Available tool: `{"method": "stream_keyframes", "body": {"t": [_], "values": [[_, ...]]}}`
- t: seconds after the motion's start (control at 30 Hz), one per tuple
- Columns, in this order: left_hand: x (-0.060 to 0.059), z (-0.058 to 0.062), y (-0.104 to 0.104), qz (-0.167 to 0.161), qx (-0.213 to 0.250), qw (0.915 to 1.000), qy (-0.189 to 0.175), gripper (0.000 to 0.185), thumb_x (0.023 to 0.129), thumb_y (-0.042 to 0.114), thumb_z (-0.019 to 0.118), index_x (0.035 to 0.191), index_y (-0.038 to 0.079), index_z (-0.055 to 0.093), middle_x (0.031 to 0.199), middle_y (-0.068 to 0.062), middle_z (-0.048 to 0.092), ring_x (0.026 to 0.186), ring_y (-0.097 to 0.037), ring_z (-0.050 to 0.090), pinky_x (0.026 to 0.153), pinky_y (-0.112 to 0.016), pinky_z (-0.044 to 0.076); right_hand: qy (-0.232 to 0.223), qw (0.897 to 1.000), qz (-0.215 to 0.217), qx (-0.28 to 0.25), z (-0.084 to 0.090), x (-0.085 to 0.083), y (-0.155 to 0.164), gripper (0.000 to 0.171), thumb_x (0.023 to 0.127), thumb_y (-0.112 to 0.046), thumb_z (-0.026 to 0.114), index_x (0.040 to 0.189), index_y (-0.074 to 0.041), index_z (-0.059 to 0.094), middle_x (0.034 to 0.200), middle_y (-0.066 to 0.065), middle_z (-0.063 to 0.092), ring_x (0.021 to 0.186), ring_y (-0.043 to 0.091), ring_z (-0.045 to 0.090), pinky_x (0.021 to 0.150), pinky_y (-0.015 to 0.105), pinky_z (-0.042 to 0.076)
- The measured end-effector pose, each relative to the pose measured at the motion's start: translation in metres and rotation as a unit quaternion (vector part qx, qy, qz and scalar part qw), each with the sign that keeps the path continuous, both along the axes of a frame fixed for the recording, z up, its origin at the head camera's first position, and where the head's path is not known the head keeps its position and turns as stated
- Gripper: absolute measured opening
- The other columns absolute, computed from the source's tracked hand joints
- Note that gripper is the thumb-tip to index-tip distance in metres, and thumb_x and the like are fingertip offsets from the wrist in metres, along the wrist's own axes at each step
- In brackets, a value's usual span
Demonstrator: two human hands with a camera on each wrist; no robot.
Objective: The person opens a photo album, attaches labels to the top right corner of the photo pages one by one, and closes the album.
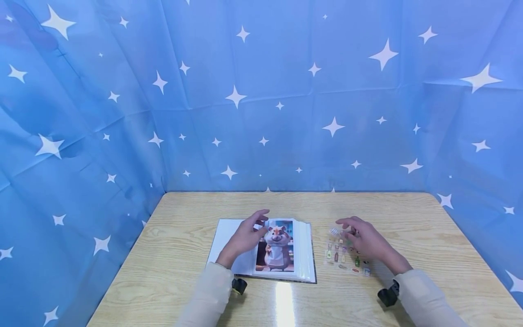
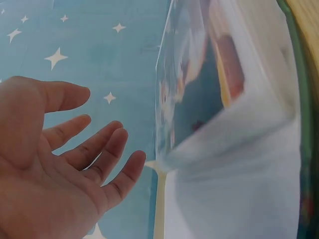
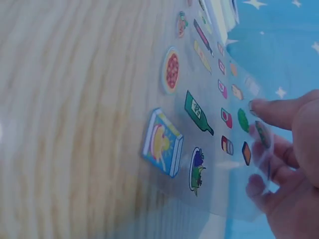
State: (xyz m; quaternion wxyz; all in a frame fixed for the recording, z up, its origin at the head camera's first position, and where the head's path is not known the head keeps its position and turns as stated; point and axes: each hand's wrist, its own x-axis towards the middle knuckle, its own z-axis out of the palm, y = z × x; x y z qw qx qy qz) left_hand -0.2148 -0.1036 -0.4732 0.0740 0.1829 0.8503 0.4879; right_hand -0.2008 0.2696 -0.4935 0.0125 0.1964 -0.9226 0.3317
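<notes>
Head view: album (image 1: 304, 254) was laid open on the desk (image 1: 184, 290), approx. centre, w/ a hamster picture (image 1: 277, 247) showing in the right-hand sleeve page. Left hand (image 1: 245, 236) was held over the album's left page, fingers spread and relaxed, nothing gripped; whether the palm touched the page couldn't be told. Sticker sheet (image 1: 345, 254), clear w/ small food and bottle stickers, was laid flat on the desk just beside the album's right edge. Right hand (image 1: 363, 240) was placed over the sheet's far end, fingers curled down at it. No sticker was seen on the picture page, so the sticking work was judged barely begun: sheet and album were set out, the peel was at most being started.

Left wrist view: left hand (image 2: 55, 164) was seen open, fingers (image 2: 107, 149) apart and slightly bent, nothing held. Album (image 2: 239, 164) was seen beside it, its clear sleeve lifted a bit and blurred; contact w/ the hand wasn't shown.

Right wrist view: sticker sheet (image 3: 199, 109) was seen lying along the desk (image 3: 65, 119), most stickers in place, e.g. green bottle (image 3: 198, 112), pizza (image 3: 171, 70), book-like box (image 3: 162, 142). Right hand (image 3: 291, 174) was at the sheet's edge; that edge was pinched btw. thumb and fingers (image 3: 279, 110). Whether a sticker was already coming off couldn't be told. Peeling, moving and pressing onto the album were judged all left to do.
</notes>
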Motion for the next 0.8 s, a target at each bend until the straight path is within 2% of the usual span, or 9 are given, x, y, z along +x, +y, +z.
{"method": "stream_keyframes", "body": {"t": [0.17,0.3,0.43,0.63,0.8], "values": [[0.002,0.000,0.010,-0.015,0.010,0.9998,-0.009,0.048,0.103,0.015,0.053,0.149,0.019,0.043,0.135,-0.014,0.057,0.119,-0.025,0.056,0.095,-0.044,0.050,0.017,1.000,0.004,-0.018,0.002,0.000,-0.002,0.034,0.096,-0.006,0.063,0.130,-0.003,0.061,0.093,0.000,0.062,0.073,0.007,0.054,0.058,0.025,0.045],[0.005,0.003,0.020,-0.028,0.017,0.9993,-0.020,0.048,0.103,0.016,0.052,0.150,0.021,0.041,0.135,-0.011,0.057,0.120,-0.023,0.057,0.096,-0.042,0.050,0.009,0.999,0.015,-0.032,0.007,0.001,-0.004,0.035,0.095,-0.001,0.062,0.130,-0.005,0.060,0.099,0.003,0.064,0.076,0.010,0.057,0.059,0.025,0.047],[0.008,0.002,0.030,-0.038,0.022,0.9986,-0.030,0.048,0.103,0.017,0.053,0.150,0.023,0.042,0.135,-0.010,0.057,0.116,-0.020,0.058,0.090,-0.036,0.052,-0.010,0.998,0.039,-0.040,0.012,0.002,-0.005,0.035,0.095,0.002,0.060,0.129,-0.006,0.060,0.104,0.003,0.064,0.077,0.013,0.058,0.061,0.026,0.049],[0.011,0.000,0.043,-0.062,0.026,0.9971,-0.036,0.050,0.103,0.017,0.051,0.151,0.025,0.041,0.137,-0.012,0.056,0.108,-0.017,0.060,0.082,-0.031,0.052,0.018,0.996,0.073,-0.048,0.021,0.004,-0.005,0.037,0.091,0.011,0.059,0.124,-0.004,0.063,0.091,0.002,0.064,0.071,0.009,0.055,0.059,0.024,0.048],[0.014,0.002,0.059,-0.078,0.017,0.9965,-0.023,0.048,0.104,0.019,0.051,0.150,0.025,0.042,0.137,-0.012,0.057,0.115,-0.018,0.059,0.089,-0.031,0.052,0.014,0.995,0.080,-0.054,0.029,0.005,-0.005,0.040,0.091,0.012,0.057,0.126,-0.005,0.062,0.083,0.001,0.060,0.066,0.004,0.049,0.055,0.024,0.045]]}}
